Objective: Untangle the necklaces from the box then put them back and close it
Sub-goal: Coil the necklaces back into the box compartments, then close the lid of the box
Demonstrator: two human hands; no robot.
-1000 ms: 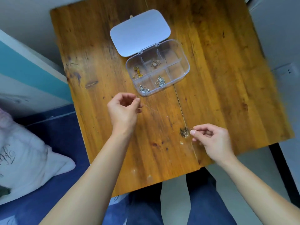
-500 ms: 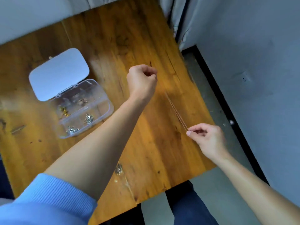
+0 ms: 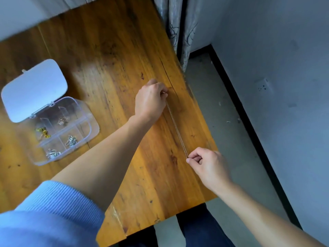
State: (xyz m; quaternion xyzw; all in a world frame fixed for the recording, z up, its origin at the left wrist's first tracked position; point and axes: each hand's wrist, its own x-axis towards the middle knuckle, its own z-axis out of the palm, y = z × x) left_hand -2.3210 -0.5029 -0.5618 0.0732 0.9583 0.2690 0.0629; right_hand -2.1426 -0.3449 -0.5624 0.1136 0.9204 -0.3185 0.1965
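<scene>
A thin chain necklace [image 3: 176,126] is stretched straight above the right side of the wooden table [image 3: 110,56]. My left hand [image 3: 151,100] pinches its far end and my right hand [image 3: 208,163] pinches its near end by the table's right edge. The clear plastic box [image 3: 85,111] lies at the left with its white lid [image 3: 33,90] folded open. Its compartments hold small tangled pieces: a gold one [image 3: 42,132], a bronze one [image 3: 62,121] and two silver ones [image 3: 71,140] [image 3: 52,154].
A grey patterned curtain [image 3: 179,27] hangs past the table's far right corner. Beyond the right edge are grey floor [image 3: 222,122], a black skirting strip and a wall with a socket [image 3: 263,86]. My blue sleeve [image 3: 53,211] and dark trousers show below.
The view swung right, shifting the box to the left. Both hands carried the necklace from the table's middle to its right side and lowered it, stretched out lengthwise.
</scene>
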